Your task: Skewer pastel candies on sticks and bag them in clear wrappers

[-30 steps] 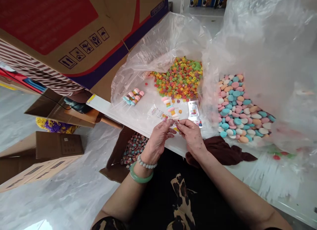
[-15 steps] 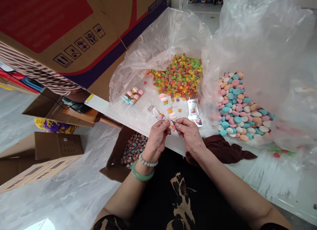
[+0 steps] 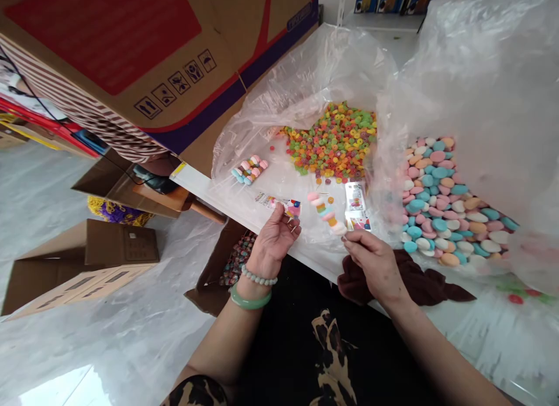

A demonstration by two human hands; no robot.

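Observation:
Between the thumb and fingers of my left hand [image 3: 276, 238] is a small printed clear wrapper [image 3: 279, 204], held over the table edge. My right hand [image 3: 376, 264] pinches the lower end of a candy skewer [image 3: 326, 214], which tilts up to the left with pink, orange, blue and white pieces on it. Just beyond my right hand lies a stack of printed wrappers [image 3: 356, 200]. Several finished-looking candy skewers [image 3: 250, 169] rest side by side at the left of the plastic sheet.
Ring-shaped gummies [image 3: 334, 139] lie heaped on clear plastic [image 3: 279, 112]. A bag of pastel candies [image 3: 441, 205] stands right, with a brown cloth [image 3: 410, 281] before it and white sticks [image 3: 493, 324] nearer me. A large carton [image 3: 174, 50] is at left; a box of wrapped candies [image 3: 238, 257] sits below.
My hands have moved apart. The left now holds the wrapper away to the left, and the right has the skewer farther right. The view has shifted a little.

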